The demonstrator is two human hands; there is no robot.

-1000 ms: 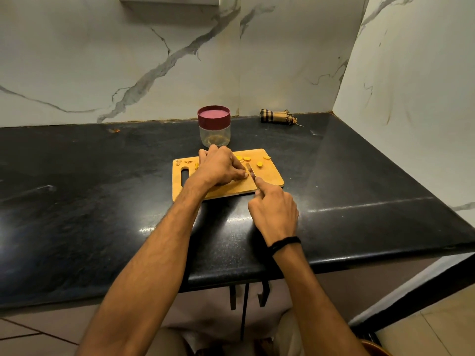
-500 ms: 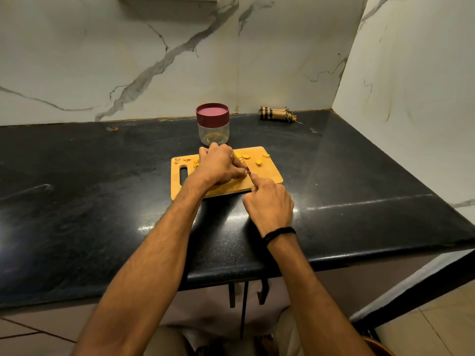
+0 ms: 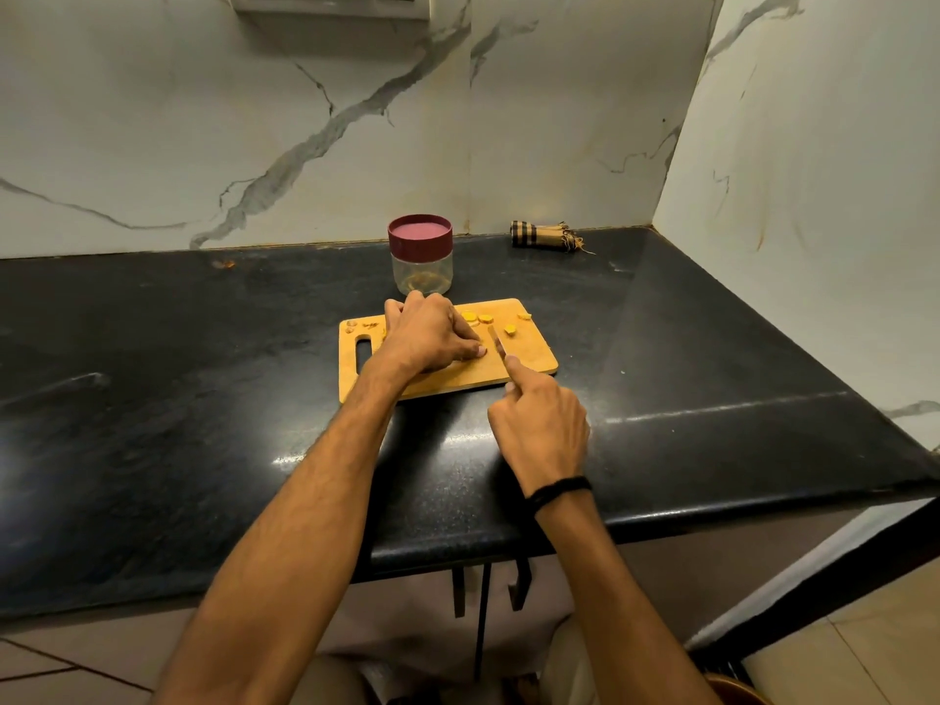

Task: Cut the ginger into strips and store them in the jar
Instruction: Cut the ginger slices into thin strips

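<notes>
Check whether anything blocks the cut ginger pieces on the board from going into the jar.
Yes: the maroon lid sits on the jar, closing its mouth. The left hand rests on the cutting board directly in front of the jar, beside the ginger pieces. Nothing else visible intervenes.

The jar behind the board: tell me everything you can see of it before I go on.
The jar is small and round, with a clear, plastic-looking body and a dark red lid closed on top. It stands upright on the black counter, just beyond the far edge of the cutting board. A few pale yellowish bits seem to lie at its bottom; otherwise it looks empty. The left hand rests on the board right in front of it, with no clear contact.
</notes>
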